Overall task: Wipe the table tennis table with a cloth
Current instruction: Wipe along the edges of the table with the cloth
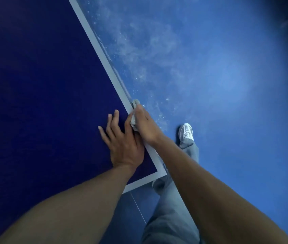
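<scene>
1. Grey cloth (pixel 134 120) lies bunched on the white edge line (pixel 94 39) of the desk (pixel 43 85), near the close corner, gripped by the right hand (pixel 145 125).
2. Right fingers curl round the cloth and are mostly hidden beneath the hand.
3. Left hand (pixel 123 145) rests flat on the dark blue top just beside it, fingers (pixel 116 117) spread.
4. Progress: the visible top looks even and unmarked, so wiping appears well advanced; the edge strip farther along is probably not yet done.
5. Pale specks lie on the floor (pixel 210 85) beside that edge.
</scene>
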